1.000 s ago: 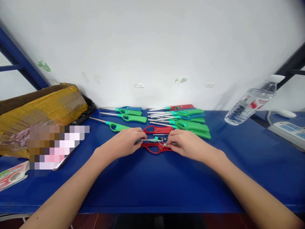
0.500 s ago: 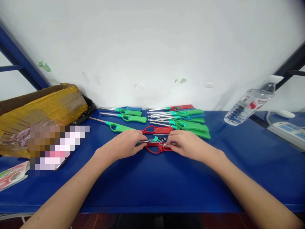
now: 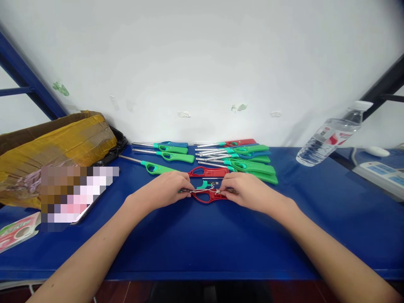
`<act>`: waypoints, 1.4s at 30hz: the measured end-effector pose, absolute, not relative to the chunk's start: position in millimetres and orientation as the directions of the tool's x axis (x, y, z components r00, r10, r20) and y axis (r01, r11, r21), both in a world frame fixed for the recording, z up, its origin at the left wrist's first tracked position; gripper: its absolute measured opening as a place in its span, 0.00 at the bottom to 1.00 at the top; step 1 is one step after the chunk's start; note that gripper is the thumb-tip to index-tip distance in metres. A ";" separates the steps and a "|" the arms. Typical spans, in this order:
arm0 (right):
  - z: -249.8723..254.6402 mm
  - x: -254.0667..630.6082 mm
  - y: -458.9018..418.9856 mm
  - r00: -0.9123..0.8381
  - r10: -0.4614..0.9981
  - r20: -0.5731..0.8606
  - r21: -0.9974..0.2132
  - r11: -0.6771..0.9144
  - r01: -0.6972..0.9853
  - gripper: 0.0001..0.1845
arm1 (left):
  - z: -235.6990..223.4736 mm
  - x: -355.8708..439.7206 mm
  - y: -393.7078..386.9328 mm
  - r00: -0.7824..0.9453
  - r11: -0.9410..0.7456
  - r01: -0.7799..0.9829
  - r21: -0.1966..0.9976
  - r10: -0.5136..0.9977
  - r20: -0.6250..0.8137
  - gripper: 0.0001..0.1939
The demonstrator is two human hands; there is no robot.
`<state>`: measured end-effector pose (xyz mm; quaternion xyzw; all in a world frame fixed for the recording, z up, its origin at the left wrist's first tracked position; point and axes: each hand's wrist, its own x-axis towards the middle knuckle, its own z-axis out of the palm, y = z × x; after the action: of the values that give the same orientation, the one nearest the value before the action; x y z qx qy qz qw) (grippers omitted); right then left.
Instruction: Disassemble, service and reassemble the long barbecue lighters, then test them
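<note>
An opened red lighter handle half (image 3: 205,196) lies with its hollow side up between my hands. White tubing or wire (image 3: 200,190) runs across it, and a teal trigger piece (image 3: 203,185) lies just behind. My left hand (image 3: 172,187) pinches a thin, dark metallic part at the half's left end; the fingers mostly hide it. At the right end, my right hand (image 3: 238,188) is closed on a small brownish part joined to the tubing. Another red handle half (image 3: 211,172) lies farther back, with a thin metal rod (image 3: 212,178) in front of it.
Several long-necked lighters (image 3: 252,166) lie behind my hands, with more green ones (image 3: 178,157) to the left. A taped cardboard box (image 3: 78,139) and a blurred phone (image 3: 85,198) are at left. A tilted water bottle (image 3: 330,139) and a power strip (image 3: 383,172) are at right.
My left hand has drawn its metallic part slightly down and left onto the red half's left end. The teal trigger piece shows more clearly. My right hand has stayed nearly still.
</note>
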<state>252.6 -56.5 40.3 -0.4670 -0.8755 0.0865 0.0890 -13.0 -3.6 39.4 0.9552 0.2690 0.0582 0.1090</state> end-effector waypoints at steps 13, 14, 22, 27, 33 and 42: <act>40.1 252.5 -57.1 -0.553 0.828 0.092 -0.227 0.558 0.798 0.07 | 39.4 -10.7 -5.3 0.826 -0.819 0.545 0.180 0.562 0.055 0.09; 40.3 252.4 -57.3 -0.553 0.828 0.091 -0.226 0.558 0.799 0.07 | 39.8 -11.1 -5.2 0.825 -0.817 0.546 0.186 0.563 0.055 0.08; 40.5 252.5 -57.4 -0.553 0.829 0.082 -0.227 0.556 0.800 0.08 | 41.8 -14.1 -4.2 0.813 -0.800 0.566 0.201 0.581 0.023 0.03; 41.1 251.6 -57.3 -0.546 0.835 0.067 -0.241 0.545 0.803 0.08 | 40.9 -13.2 -2.6 0.807 -0.795 0.568 0.212 0.589 0.047 0.02; 40.0 251.9 -56.8 -0.548 0.834 0.069 -0.242 0.547 0.802 0.08 | 44.2 -16.2 2.1 0.797 -0.763 0.576 0.293 0.604 0.005 0.11; 38.6 252.6 -55.9 -0.544 0.835 0.083 -0.241 0.547 0.802 0.07 | 42.9 -31.7 5.0 0.828 -0.796 0.534 0.285 0.561 0.017 0.15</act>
<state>252.6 -55.9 38.6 -0.4681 -0.8743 0.0875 0.0941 -31.7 5.0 42.9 0.9463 0.2893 0.0503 0.1351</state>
